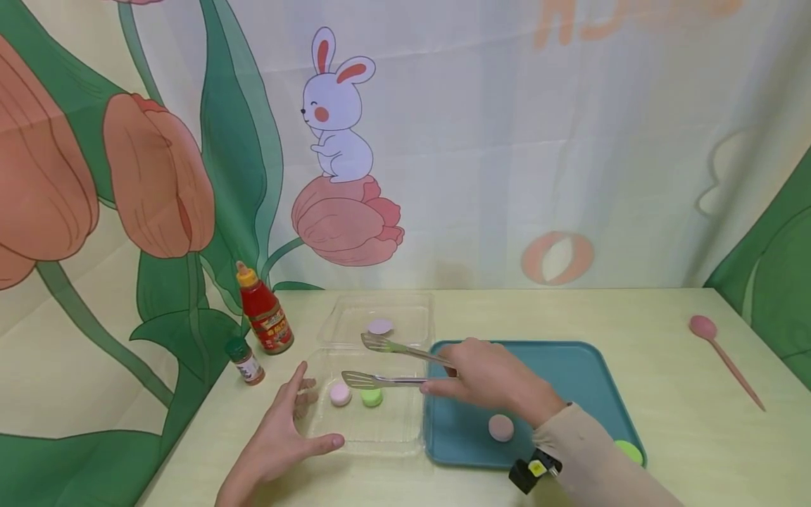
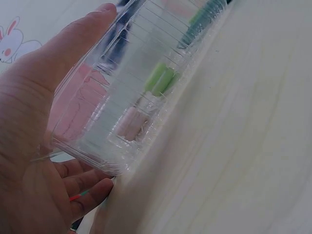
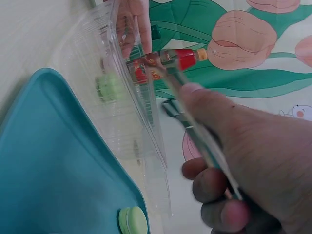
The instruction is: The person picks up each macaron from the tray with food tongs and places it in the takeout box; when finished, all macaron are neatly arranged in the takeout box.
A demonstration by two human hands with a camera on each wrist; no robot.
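**Clear container steadied while tongs were held over it**

The left hand (image 1: pixel 279 436) rested open on the desk (image 1: pixel 684 436), its spread fingers and thumb against the near-left corner of the clear plastic container (image 1: pixel 380 429), apparently to brace it. Inside the container's near half lay a pink macaron (image 1: pixel 340 395) and a green macaron (image 1: pixel 372 397), touching, just beyond that hand. The right hand (image 1: pixel 491 380) was clamped on metal tongs (image 1: pixel 386 362), whose blades stood apart, the lower one directly above the pink piece. Another macaron (image 1: pixel 500 427) lay on the teal tray (image 1: pixel 570 366), near the right wrist.
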